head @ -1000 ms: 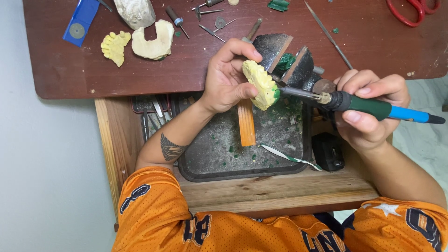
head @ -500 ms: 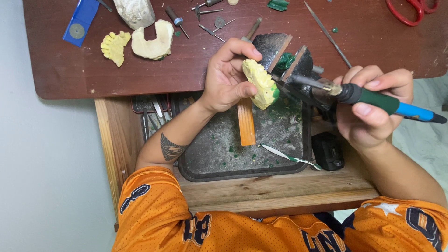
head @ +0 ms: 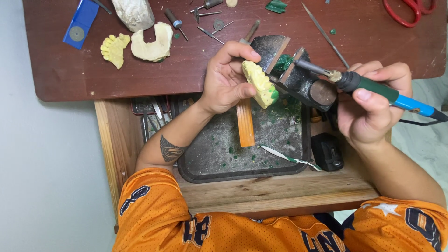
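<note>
Yellow cast (head: 259,84) sits pinched in the left hand (head: 228,79) fingers above the tray (head: 196,163); right hand (head: 373,107) fingers grip the iron (head: 373,88). A slip could burn skin.

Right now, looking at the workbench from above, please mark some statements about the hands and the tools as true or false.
1. The left hand holds a yellow dental cast. True.
2. The right hand holds red scissors. False: it holds a handpiece with a green and blue grip; the scissors lie on the tabletop.
3. Green shavings lie in the dark tray. True.
4. The orange wooden stick is in the left hand. False: it lies free across the tray.
5. Two more pale casts lie on the brown tabletop. True.
</note>
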